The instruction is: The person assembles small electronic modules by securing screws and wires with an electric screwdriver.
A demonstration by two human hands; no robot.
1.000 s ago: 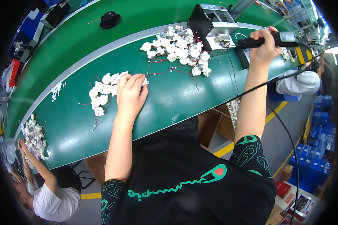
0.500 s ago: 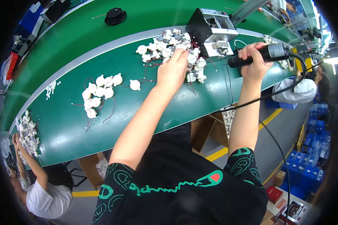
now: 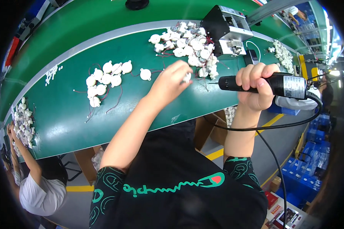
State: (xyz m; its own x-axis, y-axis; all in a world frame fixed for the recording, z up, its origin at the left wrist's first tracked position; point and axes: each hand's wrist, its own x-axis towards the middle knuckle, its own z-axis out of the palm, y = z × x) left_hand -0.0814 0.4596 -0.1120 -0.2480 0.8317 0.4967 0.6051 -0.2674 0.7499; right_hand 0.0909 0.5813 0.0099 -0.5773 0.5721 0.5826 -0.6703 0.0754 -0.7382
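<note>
Green bench (image 3: 65, 129): near edge rose from lower left toward right; open green lay left of centre.
Carton (image 3: 219, 134): lower centre, white parts (image 3: 230, 113) inside.
Black driver (image 3: 283, 84): right of centre, my right hand (image 3: 258, 86) wrapped round it.
White piece (image 3: 187, 77): centre, pinched in my half-curled left hand (image 3: 172, 82).

- Near-side room was left along the desk (image 3: 65, 129), left of the left forearm (image 3: 132, 128).
- Beyond the left hand (image 3: 172, 82), passage was blocked by heaped white parts (image 3: 187, 50).
- The right forearm (image 3: 239, 141) was crossed by a black cable (image 3: 273, 128).
</note>
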